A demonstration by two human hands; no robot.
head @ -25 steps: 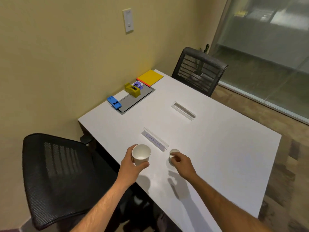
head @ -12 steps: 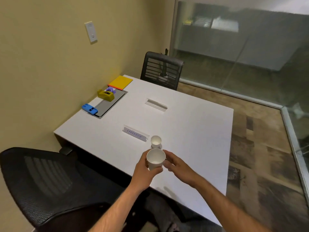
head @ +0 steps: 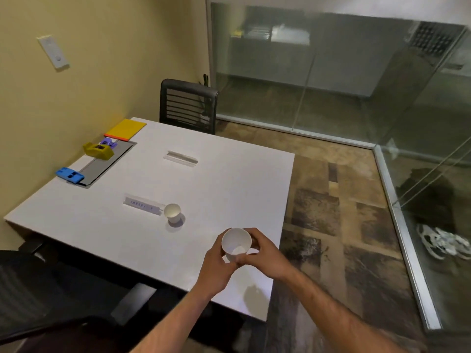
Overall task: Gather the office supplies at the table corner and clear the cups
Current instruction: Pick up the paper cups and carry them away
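Note:
Both hands hold one white paper cup [head: 236, 244] above the near right part of the white table [head: 229, 179]. My left hand [head: 216, 263] grips it from the left and below; my right hand [head: 262, 253] wraps its right side. A second, smaller white cup [head: 172, 213] stands alone on the table, apart from my hands. At the far left corner lie a yellow tape dispenser [head: 99, 150], a blue stapler [head: 69, 175], a purple clip [head: 108, 142], a grey pad [head: 108, 163] and a yellow notepad [head: 126, 129].
A label holder [head: 142, 204] lies next to the small cup and a second one [head: 181, 158] lies further back. A black chair [head: 188, 105] stands at the far end, another [head: 38, 296] at near left. A glass wall [head: 331, 72] runs along the right.
My right hand let go of the small cup and joined the left hand on the larger cup. Both hands carried that cup right, away from the small cup. The view swung to the right.

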